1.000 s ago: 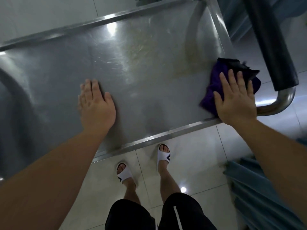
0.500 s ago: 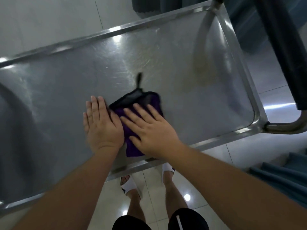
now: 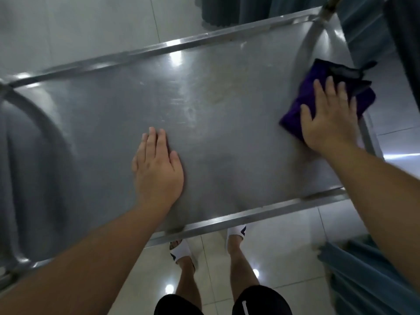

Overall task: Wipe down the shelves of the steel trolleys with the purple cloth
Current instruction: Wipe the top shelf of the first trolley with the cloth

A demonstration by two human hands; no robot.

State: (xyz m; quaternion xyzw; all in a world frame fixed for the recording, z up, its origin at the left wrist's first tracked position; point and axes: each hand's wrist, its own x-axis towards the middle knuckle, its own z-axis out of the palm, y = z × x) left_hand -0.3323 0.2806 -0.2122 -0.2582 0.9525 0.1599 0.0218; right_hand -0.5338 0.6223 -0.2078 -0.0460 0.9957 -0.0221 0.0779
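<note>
The purple cloth (image 3: 322, 103) has swept right under the right hand's (image 3: 329, 117) spread fingers, left hand (image 3: 159, 169) flat with fingers together, mid-wipe of the shelf (image 3: 227, 155); next, likely a pass back leftward.

There is a single view, from a wide-angle camera worn on the person's head. It looks steeply down and a little forward, from close above the trolley shelf (image 3: 204, 137), which fills most of the frame and runs tilted from the lower left to the upper right. Straight edges bow toward the borders, as a wide lens makes them. Both forearms enter from the bottom corners, the left hand (image 3: 159, 171) near the centre and the right hand (image 3: 329, 117) at the right edge. Along the bottom the view drops past the shelf rim to the floor tiles (image 3: 284, 235) and the person's own feet (image 3: 181, 251).
</note>
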